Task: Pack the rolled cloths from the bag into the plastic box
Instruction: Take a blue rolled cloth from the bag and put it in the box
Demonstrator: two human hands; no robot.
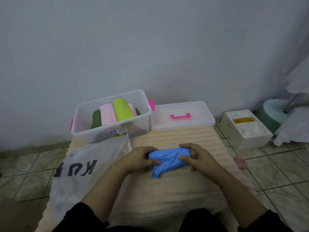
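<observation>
A blue rolled cloth (167,160) lies on the cream mat (175,186) in front of me, one loose corner hanging toward me. My left hand (142,159) grips its left end and my right hand (195,156) grips its right end. The clear plastic box (83,131) with pink latches stands at the back left and holds a lime green roll (122,110), a pink roll (107,114) and a dark green roll (97,120), with more cloths underneath. The white bag (80,168) with black letters lies flat at my left.
The box's clear lid (182,116) with a pink handle lies to the right of the box. A white carton (245,129) sits on the tiled floor at right, near a teal round base (272,111) and white fabric (296,128). A wall stands behind.
</observation>
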